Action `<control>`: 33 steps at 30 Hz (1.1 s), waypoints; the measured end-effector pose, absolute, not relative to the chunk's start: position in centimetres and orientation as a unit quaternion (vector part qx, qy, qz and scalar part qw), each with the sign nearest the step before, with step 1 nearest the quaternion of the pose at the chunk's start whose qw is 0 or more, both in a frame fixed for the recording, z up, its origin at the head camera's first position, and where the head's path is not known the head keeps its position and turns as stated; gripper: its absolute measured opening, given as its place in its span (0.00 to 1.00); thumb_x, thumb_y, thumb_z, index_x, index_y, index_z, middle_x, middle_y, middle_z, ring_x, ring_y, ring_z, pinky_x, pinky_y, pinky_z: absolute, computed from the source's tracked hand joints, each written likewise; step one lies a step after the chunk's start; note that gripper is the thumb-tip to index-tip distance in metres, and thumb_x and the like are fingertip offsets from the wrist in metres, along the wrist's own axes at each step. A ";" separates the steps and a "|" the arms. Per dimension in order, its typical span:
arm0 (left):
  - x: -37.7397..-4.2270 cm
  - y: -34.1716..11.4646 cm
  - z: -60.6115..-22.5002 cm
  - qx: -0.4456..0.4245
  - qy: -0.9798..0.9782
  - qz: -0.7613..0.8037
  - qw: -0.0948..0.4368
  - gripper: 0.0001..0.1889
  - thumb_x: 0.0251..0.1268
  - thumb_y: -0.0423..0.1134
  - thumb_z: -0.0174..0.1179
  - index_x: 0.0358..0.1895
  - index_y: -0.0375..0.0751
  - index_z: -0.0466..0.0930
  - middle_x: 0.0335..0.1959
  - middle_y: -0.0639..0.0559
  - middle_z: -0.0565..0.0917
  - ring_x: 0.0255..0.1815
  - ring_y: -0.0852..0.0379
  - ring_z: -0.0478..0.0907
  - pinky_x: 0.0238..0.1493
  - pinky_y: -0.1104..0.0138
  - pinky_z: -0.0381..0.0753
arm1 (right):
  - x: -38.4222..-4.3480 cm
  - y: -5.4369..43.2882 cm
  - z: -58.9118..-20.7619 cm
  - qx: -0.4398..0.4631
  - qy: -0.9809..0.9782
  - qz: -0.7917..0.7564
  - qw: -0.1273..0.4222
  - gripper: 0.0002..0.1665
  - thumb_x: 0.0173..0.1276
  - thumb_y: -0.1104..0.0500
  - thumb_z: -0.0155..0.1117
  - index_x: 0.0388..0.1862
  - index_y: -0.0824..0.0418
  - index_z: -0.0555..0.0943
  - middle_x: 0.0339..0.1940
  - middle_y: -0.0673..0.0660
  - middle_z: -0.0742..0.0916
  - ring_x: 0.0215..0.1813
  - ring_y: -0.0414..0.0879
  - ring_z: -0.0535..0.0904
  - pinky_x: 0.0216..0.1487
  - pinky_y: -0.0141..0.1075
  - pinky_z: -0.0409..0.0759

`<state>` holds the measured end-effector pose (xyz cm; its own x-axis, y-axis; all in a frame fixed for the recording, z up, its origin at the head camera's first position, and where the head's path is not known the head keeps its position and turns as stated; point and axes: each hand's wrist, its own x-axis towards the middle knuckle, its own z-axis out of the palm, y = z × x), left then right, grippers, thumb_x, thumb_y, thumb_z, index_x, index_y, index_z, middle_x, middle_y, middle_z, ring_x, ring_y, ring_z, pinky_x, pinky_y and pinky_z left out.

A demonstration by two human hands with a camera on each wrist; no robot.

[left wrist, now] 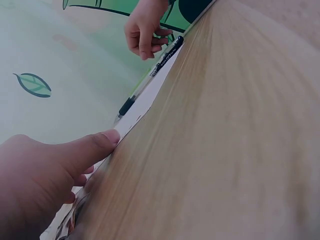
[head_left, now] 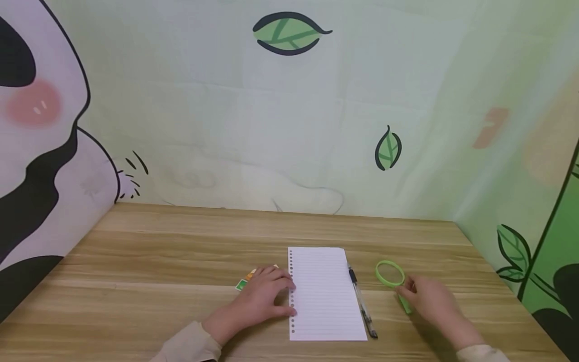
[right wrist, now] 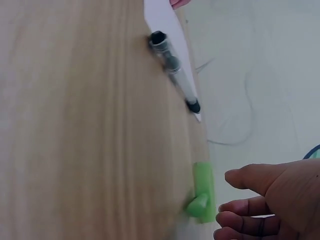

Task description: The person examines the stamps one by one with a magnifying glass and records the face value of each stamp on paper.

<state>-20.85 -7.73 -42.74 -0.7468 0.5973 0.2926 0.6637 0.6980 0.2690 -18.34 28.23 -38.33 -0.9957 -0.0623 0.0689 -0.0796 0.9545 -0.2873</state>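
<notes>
A sheet of lined, hole-punched paper (head_left: 323, 296) lies on the wooden table. My left hand (head_left: 267, 296) rests at its left edge, thumb and fingertips spread over the punched holes. Partly hidden under that hand are small colourful cards (head_left: 242, 285). Along the paper's right side lies a clear pen (head_left: 360, 299) with black ends. My right hand (head_left: 429, 299) is beside a green magnifying glass (head_left: 390, 274), near where the ring meets the handle. In the right wrist view, a gap shows between the thumb and fingers, and the green handle (right wrist: 204, 192) lies just beyond them.
The wood-grain table (head_left: 135, 281) reaches back to a pale fabric wall (head_left: 203, 125) printed with green leaves. A printed panda (head_left: 95, 166) covers the left side, and more printed fabric (head_left: 556, 221) borders the table on the right.
</notes>
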 end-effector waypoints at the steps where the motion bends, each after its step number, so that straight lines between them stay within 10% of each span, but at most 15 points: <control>1: -20.9 -7.7 -42.8 -0.344 -0.917 -0.181 0.093 0.22 0.49 0.56 0.70 0.44 0.49 0.82 0.48 0.57 0.81 0.55 0.55 0.73 0.64 0.53 0.68 | -18.4 28.1 -38.0 0.036 -0.988 0.148 0.032 0.13 0.64 0.51 0.64 0.24 0.56 0.74 0.16 0.48 0.75 0.21 0.42 0.67 0.21 0.35 0.63; 33: -20.9 -8.1 -43.0 -0.357 -0.912 -0.167 0.113 0.23 0.51 0.58 0.67 0.46 0.49 0.82 0.49 0.58 0.81 0.54 0.57 0.73 0.63 0.55 0.69 | -19.4 21.0 -39.2 0.138 -0.973 0.178 0.037 0.22 0.60 0.57 0.69 0.50 0.65 0.78 0.18 0.45 0.76 0.19 0.35 0.66 0.19 0.26 0.66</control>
